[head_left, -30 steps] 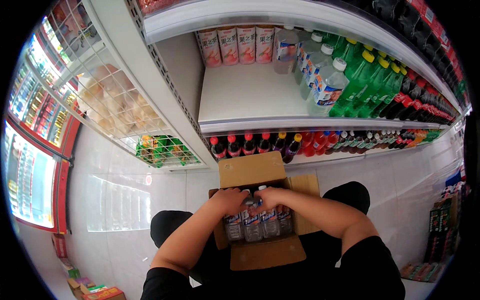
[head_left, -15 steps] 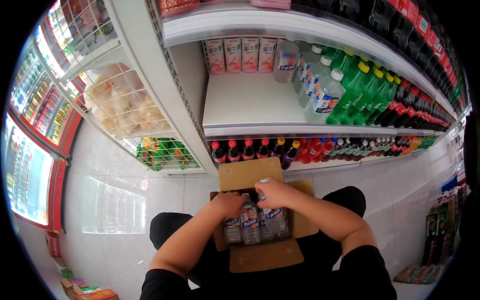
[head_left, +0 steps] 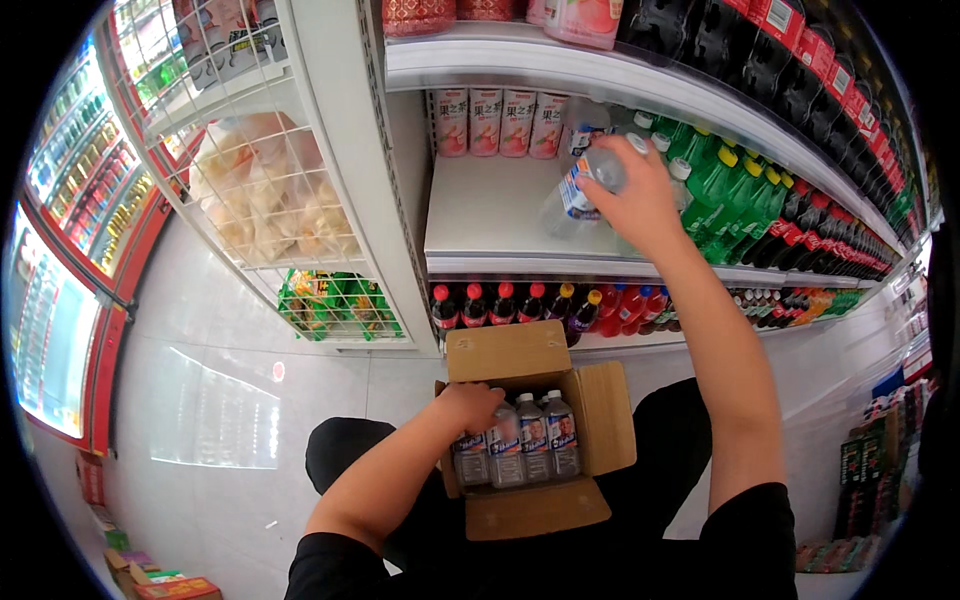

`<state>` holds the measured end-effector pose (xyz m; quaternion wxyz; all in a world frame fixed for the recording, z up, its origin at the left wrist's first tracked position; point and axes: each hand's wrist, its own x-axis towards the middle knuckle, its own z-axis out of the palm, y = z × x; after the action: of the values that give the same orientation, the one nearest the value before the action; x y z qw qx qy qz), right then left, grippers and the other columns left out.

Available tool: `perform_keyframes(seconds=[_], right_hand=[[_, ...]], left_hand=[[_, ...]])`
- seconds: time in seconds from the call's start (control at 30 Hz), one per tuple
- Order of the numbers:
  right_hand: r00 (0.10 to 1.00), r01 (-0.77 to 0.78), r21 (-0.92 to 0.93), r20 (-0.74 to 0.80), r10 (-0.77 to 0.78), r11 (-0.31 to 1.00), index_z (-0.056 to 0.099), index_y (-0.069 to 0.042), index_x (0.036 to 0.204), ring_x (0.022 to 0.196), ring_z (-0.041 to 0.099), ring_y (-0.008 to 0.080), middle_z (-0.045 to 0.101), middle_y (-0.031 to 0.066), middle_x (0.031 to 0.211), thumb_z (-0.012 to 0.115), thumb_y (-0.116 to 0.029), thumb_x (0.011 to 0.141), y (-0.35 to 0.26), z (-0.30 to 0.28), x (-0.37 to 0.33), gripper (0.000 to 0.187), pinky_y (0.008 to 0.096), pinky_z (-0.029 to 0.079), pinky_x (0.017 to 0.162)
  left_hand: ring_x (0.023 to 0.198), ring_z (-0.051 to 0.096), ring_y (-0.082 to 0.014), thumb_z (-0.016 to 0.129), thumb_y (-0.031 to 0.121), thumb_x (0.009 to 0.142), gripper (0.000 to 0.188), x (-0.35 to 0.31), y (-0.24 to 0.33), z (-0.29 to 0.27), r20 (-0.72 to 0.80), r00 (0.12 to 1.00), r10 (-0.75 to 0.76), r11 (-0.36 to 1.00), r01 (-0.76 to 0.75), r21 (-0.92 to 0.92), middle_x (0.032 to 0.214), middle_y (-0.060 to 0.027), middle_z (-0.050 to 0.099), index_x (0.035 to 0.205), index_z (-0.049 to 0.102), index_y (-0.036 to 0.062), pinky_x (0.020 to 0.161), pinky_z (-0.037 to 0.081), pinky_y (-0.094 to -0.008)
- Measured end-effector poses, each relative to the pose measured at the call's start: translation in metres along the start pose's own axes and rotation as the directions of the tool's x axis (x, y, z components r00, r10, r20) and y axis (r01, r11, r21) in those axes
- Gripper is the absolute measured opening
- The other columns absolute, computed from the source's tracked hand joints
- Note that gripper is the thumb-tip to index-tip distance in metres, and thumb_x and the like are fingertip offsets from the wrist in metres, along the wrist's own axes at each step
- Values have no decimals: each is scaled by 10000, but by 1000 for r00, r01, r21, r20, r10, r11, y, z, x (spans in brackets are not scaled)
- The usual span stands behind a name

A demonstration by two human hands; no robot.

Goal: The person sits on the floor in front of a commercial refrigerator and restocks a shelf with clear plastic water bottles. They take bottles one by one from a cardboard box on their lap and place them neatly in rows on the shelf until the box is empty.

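Holds a clear bottle (head_left: pixel 574 196) with a blue-and-white label in the right hand (head_left: pixel 645 195), clamping thumb and fingers about its upper part. Tilts it over the white shelf (head_left: pixel 480 205), with the base toward the left; cannot tell of any contact between the two. Reaches with the left hand (head_left: pixel 470 406) into the left side of an open cardboard box (head_left: pixel 538 510), bending the fingers over the bottle tops there; cannot tell whether clamped on one or merely resting against it. Has the box between black-clad knees (head_left: pixel 345 450), with flaps opened out on the far, right and near sides, and with more clear bottles (head_left: pixel 562 440) of similar label standing in it, side by side. Faces, at the far left of the shelf, a row of pink-and-white cartons (head_left: pixel 485 122), and farther right, past the held bottle, green bottles (head_left: pixel 735 195) with yellow caps, then dark bottles (head_left: pixel 790 225) with red labels. Looks down on red-capped bottles (head_left: pixel 475 308) along the lower level, just beyond the box. Has a white wire rack (head_left: pixel 235 100) with a bag of pale goods (head_left: pixel 265 215) on the left, and past it a lit glass-front cooler (head_left: pixel 50 330).
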<state>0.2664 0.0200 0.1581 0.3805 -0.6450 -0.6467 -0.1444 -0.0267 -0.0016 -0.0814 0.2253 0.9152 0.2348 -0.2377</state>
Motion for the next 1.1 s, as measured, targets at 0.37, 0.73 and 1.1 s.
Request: perform_keyframes(seconds=[0.37, 0.73, 1.1], right_hand=[[988, -103, -226, 87, 126, 969, 594, -145, 1363, 1206, 570, 541, 456, 340, 1371, 798, -252, 834, 68, 72, 52, 577, 525, 539, 981], [977, -148, -642, 21, 211, 752, 624, -242, 1349, 1226, 543, 451, 515, 219, 1314, 820, -332, 824, 52, 85, 67, 567, 531, 581, 895], [969, -218, -619, -46, 243, 754, 580, -178, 1385, 1228, 556, 450, 490, 254, 1350, 733, -252, 891, 52, 93, 63, 523, 523, 584, 882]], left_hand=[[1217, 624, -397, 677, 437, 941, 643, 4, -6, 2, 37, 999, 5, 1000, -4, -21, 1291, -215, 642, 1470, 499, 118, 978, 525, -513], [1198, 644, -374, 679, 369, 914, 520, -4, -3, 5, -33, 999, -6, 1000, 6, -23, 1275, -186, 659, 1356, 572, 116, 952, 540, -511], [1184, 658, -372, 693, 349, 894, 480, 0, -2, 3, -47, 999, 1, 1000, -1, -15, 1248, -190, 679, 1290, 611, 91, 941, 551, -510]])
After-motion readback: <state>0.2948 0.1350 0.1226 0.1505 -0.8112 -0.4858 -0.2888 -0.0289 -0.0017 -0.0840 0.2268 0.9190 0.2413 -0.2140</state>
